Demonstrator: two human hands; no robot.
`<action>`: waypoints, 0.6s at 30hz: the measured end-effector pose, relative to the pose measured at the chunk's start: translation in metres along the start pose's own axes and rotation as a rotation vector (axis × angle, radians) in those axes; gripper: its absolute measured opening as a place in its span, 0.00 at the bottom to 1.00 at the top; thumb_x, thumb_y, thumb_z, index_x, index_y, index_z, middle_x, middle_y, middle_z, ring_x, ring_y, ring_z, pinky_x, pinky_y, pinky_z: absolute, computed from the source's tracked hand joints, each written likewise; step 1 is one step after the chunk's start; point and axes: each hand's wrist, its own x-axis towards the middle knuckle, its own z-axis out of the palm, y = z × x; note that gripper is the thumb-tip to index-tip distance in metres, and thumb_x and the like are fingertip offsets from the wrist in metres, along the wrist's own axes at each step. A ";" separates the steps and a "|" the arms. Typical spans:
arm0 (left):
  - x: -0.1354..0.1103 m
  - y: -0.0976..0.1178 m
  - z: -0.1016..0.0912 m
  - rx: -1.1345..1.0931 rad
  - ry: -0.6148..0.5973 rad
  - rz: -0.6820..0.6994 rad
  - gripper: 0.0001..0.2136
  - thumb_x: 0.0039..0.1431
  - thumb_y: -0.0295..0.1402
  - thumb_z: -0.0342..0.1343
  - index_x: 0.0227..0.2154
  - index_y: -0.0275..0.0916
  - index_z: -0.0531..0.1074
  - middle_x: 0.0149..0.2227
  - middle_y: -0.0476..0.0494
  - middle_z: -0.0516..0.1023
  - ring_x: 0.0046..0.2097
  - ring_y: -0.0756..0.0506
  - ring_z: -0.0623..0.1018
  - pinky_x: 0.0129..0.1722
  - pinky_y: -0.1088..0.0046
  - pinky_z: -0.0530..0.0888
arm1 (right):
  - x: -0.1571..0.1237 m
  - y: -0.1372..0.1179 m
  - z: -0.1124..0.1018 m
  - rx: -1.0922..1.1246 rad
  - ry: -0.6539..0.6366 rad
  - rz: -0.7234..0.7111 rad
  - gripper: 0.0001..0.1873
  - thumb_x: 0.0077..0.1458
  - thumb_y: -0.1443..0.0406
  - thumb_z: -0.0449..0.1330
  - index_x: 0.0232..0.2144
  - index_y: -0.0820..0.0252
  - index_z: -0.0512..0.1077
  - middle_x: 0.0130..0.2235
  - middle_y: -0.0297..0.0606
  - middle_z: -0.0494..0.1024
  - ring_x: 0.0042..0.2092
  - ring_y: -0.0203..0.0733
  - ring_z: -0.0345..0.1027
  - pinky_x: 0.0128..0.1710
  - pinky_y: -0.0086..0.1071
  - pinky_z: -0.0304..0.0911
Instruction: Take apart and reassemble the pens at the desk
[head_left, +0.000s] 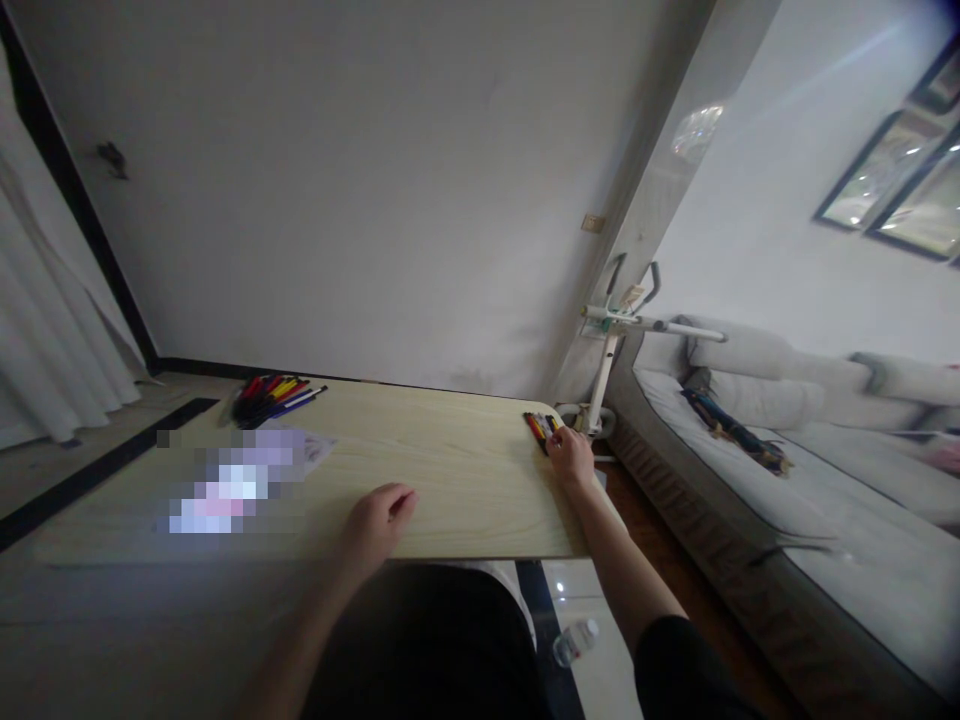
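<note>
My right hand (pixel 571 457) reaches to the far right corner of the pale wooden table (pixel 450 460). Its fingers are drawn together at the near end of a small row of pens (pixel 537 428) with red, yellow, white and dark barrels. Whether a pen is between the fingertips is hidden. Close to the table's front edge, my left hand (pixel 384 512) is loosely closed, with no object showing in it. A larger bunch of coloured pens (pixel 274 397), red, yellow, black and blue, lies at the back left of the table.
A blurred-out bright item (pixel 225 490) lies on the table's left part, beside a paper sheet (pixel 319 450). Right of the table stand white exercise equipment (pixel 606 370) and a grey sofa (pixel 735 470). A plastic bottle (pixel 576 642) is on the floor below.
</note>
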 end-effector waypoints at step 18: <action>-0.001 0.000 0.001 -0.001 -0.008 0.004 0.12 0.56 0.37 0.44 0.28 0.37 0.70 0.27 0.45 0.73 0.30 0.48 0.71 0.32 0.75 0.66 | -0.005 -0.006 -0.007 -0.046 -0.040 -0.006 0.07 0.49 0.66 0.52 0.31 0.61 0.69 0.34 0.41 0.72 0.38 0.42 0.61 0.35 0.30 0.51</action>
